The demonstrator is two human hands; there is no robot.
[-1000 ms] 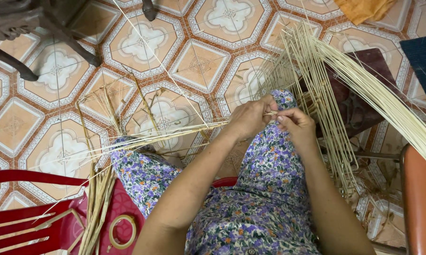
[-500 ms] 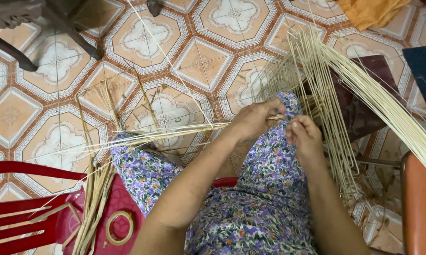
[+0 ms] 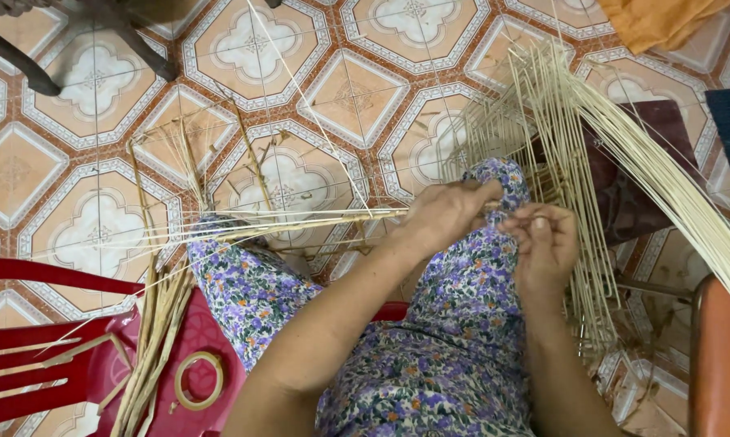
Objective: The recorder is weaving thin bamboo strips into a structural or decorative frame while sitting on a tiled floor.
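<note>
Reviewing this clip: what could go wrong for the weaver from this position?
The left hand pinches thin reed strands that trail far out sideways; they could snag on the loose bundle of strips by the red chair. The right hand sits close to the upright stakes, whose stiff ends might poke fingers.

Both hands, left hand and right hand, met over her knee, reed strips trailing left, woven frame standing right, tape roll on the chair beside her.
</note>
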